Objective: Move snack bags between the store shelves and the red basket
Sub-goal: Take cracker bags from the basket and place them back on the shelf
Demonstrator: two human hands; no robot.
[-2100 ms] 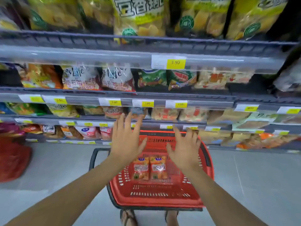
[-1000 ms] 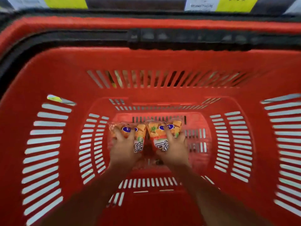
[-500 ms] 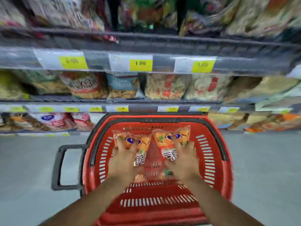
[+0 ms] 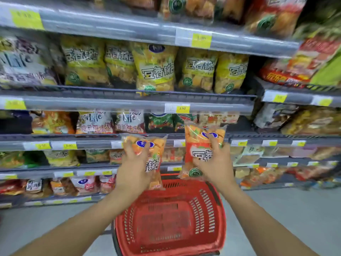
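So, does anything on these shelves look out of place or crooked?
One yellow snack bag in the middle of its row sits forward of its neighbours, its bottom edge hanging over the shelf rail. Nothing looks spilled or torn, though the frame is blurred.

Left hand (image 4: 132, 169) covers the lower left of the left orange bag (image 4: 154, 154), and part of the print is hidden. Right hand (image 4: 215, 163) hides the right half of the lettering on the right orange bag (image 4: 197, 145). Red basket (image 4: 206, 215): far rim hidden behind both bags, near rim partly cut off by the bottom edge. Top-shelf bags (image 4: 186, 8) are cut off above. Packets at far right (image 4: 313, 58) are smeared by blur. Upper price label (image 4: 201, 40) is unreadable.
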